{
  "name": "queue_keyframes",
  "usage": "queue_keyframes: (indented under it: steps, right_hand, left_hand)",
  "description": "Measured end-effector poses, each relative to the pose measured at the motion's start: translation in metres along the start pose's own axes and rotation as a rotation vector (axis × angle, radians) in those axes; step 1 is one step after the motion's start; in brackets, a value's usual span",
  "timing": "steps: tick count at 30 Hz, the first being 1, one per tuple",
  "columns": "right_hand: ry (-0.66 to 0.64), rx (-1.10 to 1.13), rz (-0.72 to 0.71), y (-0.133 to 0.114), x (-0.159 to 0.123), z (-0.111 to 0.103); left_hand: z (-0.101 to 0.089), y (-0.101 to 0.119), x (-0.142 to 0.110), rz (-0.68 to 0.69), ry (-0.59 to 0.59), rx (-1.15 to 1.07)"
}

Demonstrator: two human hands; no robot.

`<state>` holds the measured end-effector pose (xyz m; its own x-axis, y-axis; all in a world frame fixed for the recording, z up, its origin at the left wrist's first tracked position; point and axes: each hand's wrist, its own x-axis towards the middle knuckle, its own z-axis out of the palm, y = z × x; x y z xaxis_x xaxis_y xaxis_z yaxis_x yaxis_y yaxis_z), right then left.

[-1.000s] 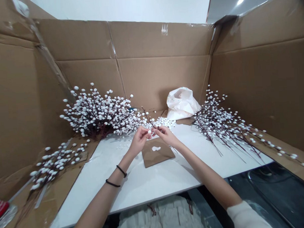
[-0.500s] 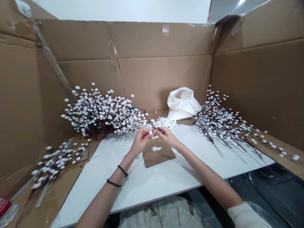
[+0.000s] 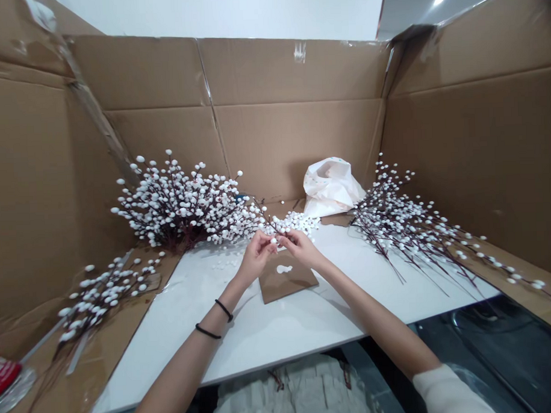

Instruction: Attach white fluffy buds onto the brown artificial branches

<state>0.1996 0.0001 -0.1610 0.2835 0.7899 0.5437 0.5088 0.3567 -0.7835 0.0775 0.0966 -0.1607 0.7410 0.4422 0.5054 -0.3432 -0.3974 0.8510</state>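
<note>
**Where are the hands, and what are they doing?**
Close together over the middle of the board (image 3: 262, 336). The left hand (image 3: 255, 258) and right hand (image 3: 301, 248) are both pinched shut on a thin dark sprig (image 3: 265, 217) dotted with white balls. Neither has let go.

**Where's the sprig exactly?**
Between the two sets of fingertips, its tip poking out past them, away from the person.

**What's right by the hands?**
Just beyond them, a pile of loose balls (image 3: 294, 223). Under the right hand lies a brown card (image 3: 282, 286) with a few balls on it. More loose balls (image 3: 225, 263) are scattered beside the left hand.

**And farther out?**
Left of the hands and beyond them, a big bunch (image 3: 180, 210) of the same sprigs. Farther left and nearer the person, a smaller bunch (image 3: 100, 300). To the right, another bunch (image 3: 403, 235) spreads over the board's edge, and a white bag (image 3: 331, 189) sits beyond the hands, slightly right.

**Anything on the arms?**
Two dark bands (image 3: 211, 320) on the left wrist, and a pale sleeve (image 3: 449, 393) on the right arm.
</note>
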Motion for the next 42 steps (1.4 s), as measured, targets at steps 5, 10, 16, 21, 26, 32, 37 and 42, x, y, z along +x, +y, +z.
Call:
queue_keyframes:
  steps: [5, 10, 16, 21, 26, 32, 37, 42]
  right_hand:
    - [0.032, 0.063, 0.057, -0.003, 0.004, -0.005]
    - [0.302, 0.262, 0.120, -0.006, 0.015, -0.037]
    - [0.499, 0.256, 0.140, 0.006, 0.020, -0.052]
    - [0.456, 0.240, 0.173, 0.015, 0.016, -0.043]
    - [0.402, 0.177, 0.157, 0.021, 0.010, -0.036]
    - [0.338, 0.210, 0.202, 0.013, 0.006, -0.026]
    - [0.213, 0.391, 0.297, 0.001, 0.000, -0.021]
    - [-0.125, 0.491, 0.411, -0.014, -0.008, -0.019]
  left_hand:
    - [-0.001, 0.009, 0.001, -0.045, -0.026, 0.037]
    - [-0.005, -0.007, 0.009, -0.060, -0.056, 0.380]
    - [0.011, -0.052, 0.044, -0.090, -0.232, 1.041]
    - [0.031, -0.066, 0.063, -0.201, -0.140, 1.137]
    - [0.037, -0.067, 0.060, -0.244, -0.086, 1.153]
    - [0.027, -0.038, 0.046, -0.137, -0.014, 1.041]
    - [0.006, -0.017, 0.010, -0.069, 0.158, 0.690]
    - [-0.009, -0.024, -0.006, -0.181, 0.269, 0.396]
